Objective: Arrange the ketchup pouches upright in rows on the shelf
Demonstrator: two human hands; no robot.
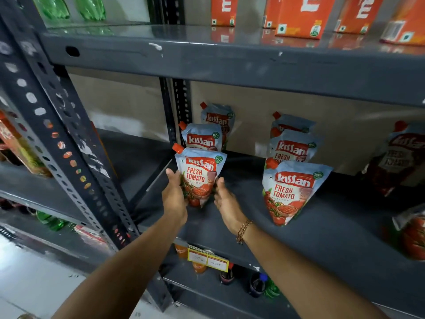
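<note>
Pale blue ketchup pouches with red caps stand upright in rows on the dark grey shelf (pixel 230 217). In the left row, the front pouch (pixel 199 174) stands with my left hand (pixel 174 196) pressed on its left side and my right hand (pixel 226 200) against its right lower edge. Two more pouches (pixel 203 138) (pixel 218 118) stand behind it. A second row to the right has a front pouch (pixel 292 192) and two behind (pixel 293 148) (pixel 291 125). Further right, a shadowed pouch (pixel 400 157) stands, and another pouch (pixel 411 236) is cut off by the frame.
Orange cartons (pixel 303 14) and green bottles (pixel 92 8) fill the shelf above. A perforated upright post (pixel 69 157) stands left. Bottles (pixel 227 276) sit on the shelf below, behind a yellow price label (pixel 208 259). Bare shelf lies between the rows.
</note>
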